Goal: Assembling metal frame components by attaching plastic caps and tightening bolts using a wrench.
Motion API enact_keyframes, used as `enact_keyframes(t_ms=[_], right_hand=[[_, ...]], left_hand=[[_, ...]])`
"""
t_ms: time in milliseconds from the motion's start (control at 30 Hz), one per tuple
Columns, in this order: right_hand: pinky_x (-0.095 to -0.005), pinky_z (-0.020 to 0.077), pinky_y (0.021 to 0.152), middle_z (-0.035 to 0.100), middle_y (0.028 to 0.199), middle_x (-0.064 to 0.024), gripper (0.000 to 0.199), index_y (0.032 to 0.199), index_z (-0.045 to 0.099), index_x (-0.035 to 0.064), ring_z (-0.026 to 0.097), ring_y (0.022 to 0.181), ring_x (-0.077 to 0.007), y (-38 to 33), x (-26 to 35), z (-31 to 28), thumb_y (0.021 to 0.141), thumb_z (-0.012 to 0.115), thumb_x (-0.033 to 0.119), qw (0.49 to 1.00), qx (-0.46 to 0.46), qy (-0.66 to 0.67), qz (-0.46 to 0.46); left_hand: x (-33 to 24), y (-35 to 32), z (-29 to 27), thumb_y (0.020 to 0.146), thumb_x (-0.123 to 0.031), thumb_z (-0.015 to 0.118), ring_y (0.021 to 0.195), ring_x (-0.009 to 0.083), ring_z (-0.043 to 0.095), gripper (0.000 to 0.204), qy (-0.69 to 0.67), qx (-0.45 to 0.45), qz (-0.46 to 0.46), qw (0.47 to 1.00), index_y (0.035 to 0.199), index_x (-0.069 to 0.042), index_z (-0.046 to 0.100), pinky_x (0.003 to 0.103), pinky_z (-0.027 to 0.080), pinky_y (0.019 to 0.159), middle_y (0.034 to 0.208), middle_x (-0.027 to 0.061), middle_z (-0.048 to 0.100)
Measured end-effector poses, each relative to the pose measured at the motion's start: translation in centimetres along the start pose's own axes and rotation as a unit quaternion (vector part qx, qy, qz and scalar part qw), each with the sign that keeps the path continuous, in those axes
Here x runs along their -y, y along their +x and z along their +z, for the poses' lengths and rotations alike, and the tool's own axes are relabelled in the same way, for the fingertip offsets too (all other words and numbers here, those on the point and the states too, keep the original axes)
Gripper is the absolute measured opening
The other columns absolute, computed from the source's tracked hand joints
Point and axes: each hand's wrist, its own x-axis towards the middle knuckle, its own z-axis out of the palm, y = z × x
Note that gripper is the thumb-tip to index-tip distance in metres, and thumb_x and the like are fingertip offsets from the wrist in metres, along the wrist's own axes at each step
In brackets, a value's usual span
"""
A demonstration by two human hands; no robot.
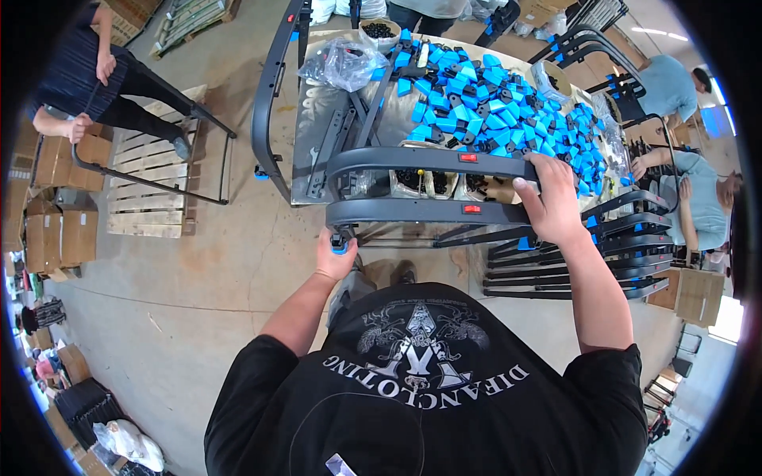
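In front of me is a dark grey metal tube frame with two parallel bars, rounded at their left end, each bearing a small red label. My right hand grips the bars at their right part, thumb on the near side. Low at the frame's left end, my left hand is closed round a blue and black plastic end piece; its fingers are partly hidden. Beyond the frame, a big heap of blue and black plastic pieces covers much of the worktable.
Similar frames lie stacked at my right, near my forearm. Another curved frame leans at the table's left edge. A person at left holds a frame over a wooden pallet. Other people work at right.
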Motion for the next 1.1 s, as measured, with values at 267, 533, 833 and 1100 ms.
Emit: enact_keyframes(t_ms=[267, 533, 833, 1100], right_hand=[[-0.0481, 0.0366, 0.105, 0.063, 0.121, -0.0218, 0.047, 0.124, 0.058, -0.0003, 0.056, 0.117, -0.0396, -0.1, 0.2, 0.2, 0.094, 0.062, 0.036, 1.000, -0.015, -0.004, 0.002], [-0.0460, 0.0381, 0.107, 0.063, 0.123, -0.0195, 0.044, 0.124, 0.060, 0.0029, 0.057, 0.118, -0.0369, -2.0, -0.9, -0.1, 0.090, 0.069, 0.028, 0.987, -0.140, 0.082, 0.017], [-0.0295, 0.0474, 0.089, 0.066, 0.103, -0.0072, 0.034, 0.122, 0.061, -0.0024, 0.059, 0.094, -0.0149, -16.0, -15.6, 4.2, 0.093, 0.064, 0.015, 0.720, -0.330, 0.441, 0.422], [-0.0413, 0.0483, 0.103, 0.064, 0.126, -0.0263, 0.080, 0.138, 0.050, -0.0052, 0.062, 0.119, -0.0401, -22.1, -16.1, 17.3, 0.073, 0.081, 0.029, 0.900, -0.011, 0.339, 0.272]], left_hand=[[4.6, 2.4, 1.6, 0.077, -0.016, 0.072, 0.087, 0.0380, 0.068, 0.033, -0.043, 0.023, 0.052, 0.997, 0.106, -0.003, 0.063, 0.043, 0.054, 0.078, 0.093, 0.0199, 0.069], [-1.7, 1.4, -0.9, 0.072, -0.025, 0.084, 0.085, 0.0278, 0.069, 0.048, -0.023, 0.068, -0.011, 0.997, 0.108, 0.000, 0.063, 0.040, 0.055, 0.079, 0.097, 0.0158, 0.071], [-5.2, 0.8, -7.8, 0.080, -0.014, 0.081, 0.102, 0.0171, 0.064, 0.066, -0.111, 0.184, -0.133, 0.968, 0.137, 0.000, 0.051, 0.035, 0.052, 0.088, 0.116, 0.0061, 0.066], [-3.5, -4.3, -5.2, 0.082, -0.021, 0.075, 0.087, 0.0179, 0.065, 0.067, 0.097, 0.165, -0.277, 0.942, 0.139, 0.004, 0.051, 0.032, 0.053, 0.075, 0.106, 0.0110, 0.070]])
